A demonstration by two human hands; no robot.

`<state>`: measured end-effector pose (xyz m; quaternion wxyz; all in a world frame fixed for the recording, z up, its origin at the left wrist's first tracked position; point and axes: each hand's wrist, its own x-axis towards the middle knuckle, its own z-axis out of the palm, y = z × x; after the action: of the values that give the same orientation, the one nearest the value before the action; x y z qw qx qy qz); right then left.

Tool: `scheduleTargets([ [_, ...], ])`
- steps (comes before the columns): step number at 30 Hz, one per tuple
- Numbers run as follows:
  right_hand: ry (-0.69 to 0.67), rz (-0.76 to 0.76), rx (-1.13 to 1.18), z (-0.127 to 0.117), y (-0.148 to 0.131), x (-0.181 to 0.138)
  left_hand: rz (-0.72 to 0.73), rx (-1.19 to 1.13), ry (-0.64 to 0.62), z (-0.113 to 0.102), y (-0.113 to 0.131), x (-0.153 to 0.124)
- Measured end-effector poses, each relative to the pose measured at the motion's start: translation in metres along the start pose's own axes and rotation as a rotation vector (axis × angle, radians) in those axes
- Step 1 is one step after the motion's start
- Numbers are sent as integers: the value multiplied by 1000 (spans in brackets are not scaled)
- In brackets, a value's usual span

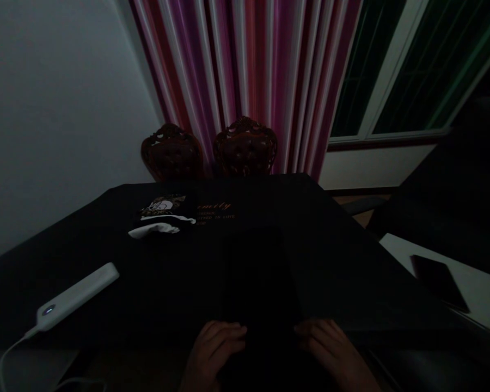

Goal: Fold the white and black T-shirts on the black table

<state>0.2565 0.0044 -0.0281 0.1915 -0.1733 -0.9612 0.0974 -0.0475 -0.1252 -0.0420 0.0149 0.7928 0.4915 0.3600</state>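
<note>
A long, very dark piece that looks like black cloth (pixel 261 277) lies on the black-covered table (pixel 330 261) and runs toward me over the near edge. My left hand (pixel 218 348) is closed at its left side, fingers bent inward. On the opposite side, my right hand (pixel 330 348) is closed at the right edge in a similar way. Both thumbs are hard to see in the dim light. Farther back on the left lies a crumpled black and white bundle (pixel 163 215), seemingly fabric, apart from both hands.
To the left, a white power strip-like bar (pixel 79 294) with a lit spot trails a white cable (pixel 8 354). Two carved chairs (pixel 245 147) stand behind the table before a striped curtain (pixel 245 65). At right, a dark flat device (pixel 439 280) rests on a white surface (pixel 485 294).
</note>
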Motion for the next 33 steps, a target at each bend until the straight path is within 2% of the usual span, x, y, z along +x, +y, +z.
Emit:
scheduleTargets([
  [3,110,128,154,-19,-1,15,-279,-142,116,-4,6,22],
  [5,251,227,156,-33,1,40,-511,-108,191,-12,7,52],
  [7,335,353,84,-44,5,72,-676,-10,220,-21,4,87],
  [9,314,500,-80,-50,10,104,-757,152,195,-28,-4,118],
  [11,225,667,-291,-47,13,125,-836,328,143,-29,-11,137],
  [13,126,766,-425,-36,13,134,-947,413,66,-25,-17,144],
  [15,63,814,-461,-22,11,135,-1031,402,-34,-17,-21,142],
  [18,49,857,-455,-5,6,132,-1037,417,-129,-7,-24,137],
  [21,79,827,-337,-2,4,132,-1023,396,-137,-1,-23,138],
  [24,126,817,-136,-14,10,124,-1050,240,-82,8,-16,144],
  [27,150,885,-30,-36,27,100,-1021,50,7,24,-2,153],
  [30,175,970,-119,-63,48,67,-917,-123,25,45,16,164],
  [33,243,1021,-403,-77,59,46,-814,-219,-31,66,35,174],
])
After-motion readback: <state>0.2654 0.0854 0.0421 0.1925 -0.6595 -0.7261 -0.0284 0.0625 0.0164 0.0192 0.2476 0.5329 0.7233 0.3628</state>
